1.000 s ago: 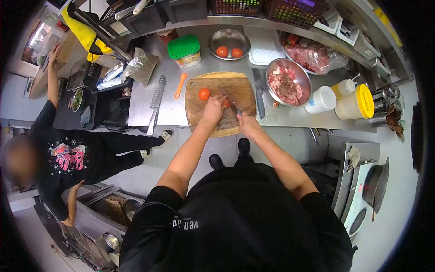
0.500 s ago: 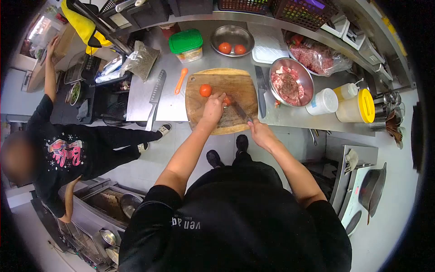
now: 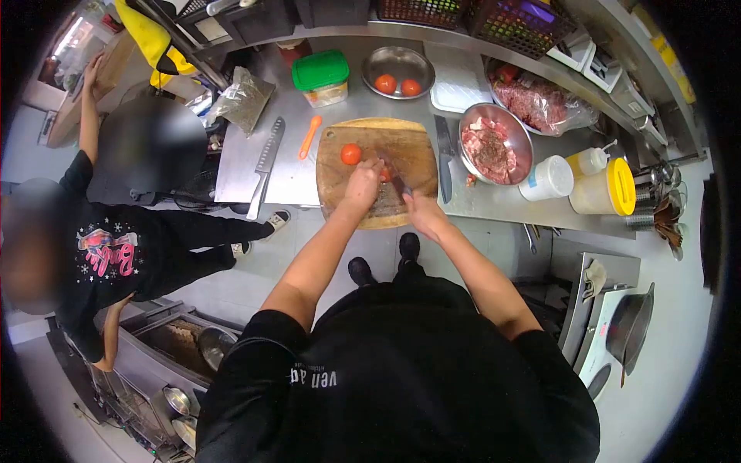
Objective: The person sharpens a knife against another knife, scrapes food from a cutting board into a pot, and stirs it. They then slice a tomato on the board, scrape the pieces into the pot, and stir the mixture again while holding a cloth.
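Note:
On the wooden cutting board, my left hand is closed over a red tomato, which its fingers partly hide. My right hand grips the handle of a knife. Its dark blade slants up and left across the board, right beside that tomato and my left fingertips. A whole tomato rests farther up the board, left of my hands.
Left of the board lie an orange-handled tool and a large knife; another knife lies right. Behind are a green-lidded tub and a pan with two tomatoes. A meat bowl stands right. A co-worker stands left.
My right hand has moved left and slightly up with the knife, whose blade now points more steeply away from me. My left hand stays on the tomato.

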Demonstrator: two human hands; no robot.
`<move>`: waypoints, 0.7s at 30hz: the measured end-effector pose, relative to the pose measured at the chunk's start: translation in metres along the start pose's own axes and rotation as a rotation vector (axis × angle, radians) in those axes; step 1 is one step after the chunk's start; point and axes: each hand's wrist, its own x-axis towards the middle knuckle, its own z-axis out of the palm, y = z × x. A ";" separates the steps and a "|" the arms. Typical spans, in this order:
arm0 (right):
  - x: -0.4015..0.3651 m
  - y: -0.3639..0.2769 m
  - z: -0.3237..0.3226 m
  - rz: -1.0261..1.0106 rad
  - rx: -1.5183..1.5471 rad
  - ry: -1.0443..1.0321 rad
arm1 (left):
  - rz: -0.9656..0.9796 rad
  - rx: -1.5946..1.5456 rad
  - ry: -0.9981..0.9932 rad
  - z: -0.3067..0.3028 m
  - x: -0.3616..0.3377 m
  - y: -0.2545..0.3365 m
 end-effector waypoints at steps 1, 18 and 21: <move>-0.009 0.006 -0.003 -0.061 -0.049 -0.015 | 0.001 0.008 0.009 -0.001 0.001 -0.004; -0.032 0.025 -0.008 -0.098 -0.006 -0.019 | 0.146 -0.014 0.179 0.022 -0.007 -0.024; 0.000 0.085 0.024 -0.178 0.018 0.044 | 0.025 -0.031 0.032 0.028 -0.006 -0.023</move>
